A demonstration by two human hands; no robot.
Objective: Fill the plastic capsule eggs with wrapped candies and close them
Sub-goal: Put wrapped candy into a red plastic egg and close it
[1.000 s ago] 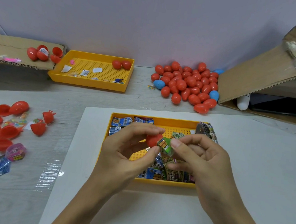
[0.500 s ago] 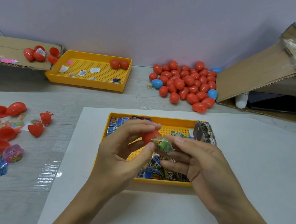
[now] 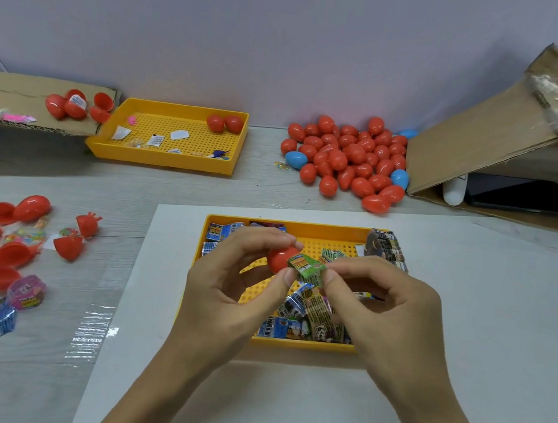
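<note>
Above the yellow tray [image 3: 306,228] of sweets, the left hand [image 3: 227,295] pinched a red egg half [image 3: 279,259] while the right hand [image 3: 388,309] pinched a green wrapped candy [image 3: 307,269] against it. The crumpled wrapper could catch the rim and stop the egg closing.

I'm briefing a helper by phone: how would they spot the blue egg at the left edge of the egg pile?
Start at the tilted cardboard box at far right; a pile of closed red eggs lies to its left. On the pile's left edge, toward the far yellow tray, lies the blue egg, the only blue one on that side.
</note>
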